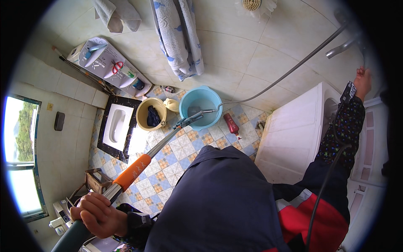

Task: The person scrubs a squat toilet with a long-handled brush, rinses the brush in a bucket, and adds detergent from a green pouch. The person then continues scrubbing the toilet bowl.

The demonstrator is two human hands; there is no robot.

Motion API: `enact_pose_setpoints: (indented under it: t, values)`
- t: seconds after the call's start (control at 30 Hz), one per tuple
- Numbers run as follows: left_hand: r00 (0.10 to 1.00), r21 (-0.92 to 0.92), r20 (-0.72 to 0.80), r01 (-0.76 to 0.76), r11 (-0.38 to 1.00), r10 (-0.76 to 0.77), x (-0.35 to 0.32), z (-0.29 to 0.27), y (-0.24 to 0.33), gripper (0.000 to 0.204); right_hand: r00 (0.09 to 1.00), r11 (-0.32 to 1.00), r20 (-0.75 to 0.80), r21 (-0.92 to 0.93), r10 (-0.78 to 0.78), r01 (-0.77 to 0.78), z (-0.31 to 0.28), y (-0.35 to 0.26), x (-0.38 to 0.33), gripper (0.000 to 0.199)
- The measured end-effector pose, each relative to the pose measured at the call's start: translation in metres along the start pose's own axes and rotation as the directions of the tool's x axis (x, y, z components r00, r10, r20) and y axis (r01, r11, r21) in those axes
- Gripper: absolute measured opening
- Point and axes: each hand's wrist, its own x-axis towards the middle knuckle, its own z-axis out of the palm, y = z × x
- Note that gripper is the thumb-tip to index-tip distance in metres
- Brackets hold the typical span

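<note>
A mop [132,172] with a steel pole and an orange sleeve slants up from the lower left. My left hand [100,214] is wrapped around its pole just above the dark green end. The pole's far end, with its metal bracket, reaches over a light blue basin [185,99] holding some water; the mop's head is not clearly visible. A grey hose [280,87] runs down into this basin. My right hand [362,83] is stretched out to the far right, beside a metal tap [341,48]. Its fingers are curled, and whatever they hold is hidden in the dark rim.
A beige bucket [142,110] with dark cloth stands beside a squat toilet [117,127]. On the tiled floor [177,148] lies a red bottle [231,124]. A white tub [289,130] stands at right, a corner shelf [98,56] at left. Towels [174,38] hang on the wall.
</note>
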Motion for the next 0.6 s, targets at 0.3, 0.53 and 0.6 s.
enact_pose_setpoints:
  t: [0.3, 0.53, 0.6]
  values:
    - [1.000, 0.065, -0.022, -0.005, 0.998, 0.006, -0.001, 0.000, 0.001, 0.024, 1.000, 0.999, -0.012, 0.034, 0.012, -0.011, 0.006, -0.005, -0.010, 0.022]
    - [0.999, 0.057, -0.049, -0.009, 0.998, 0.012, -0.002, 0.000, 0.001, 0.024, 0.998, 0.997, -0.016, 0.028, 0.067, -0.066, 0.017, -0.017, -0.022, 0.022]
    - [0.999, 0.057, -0.045, -0.011, 0.998, 0.014, -0.002, -0.001, 0.001, 0.024, 0.995, 0.998, -0.067, -0.001, 0.070, -0.070, 0.021, -0.020, -0.026, 0.022]
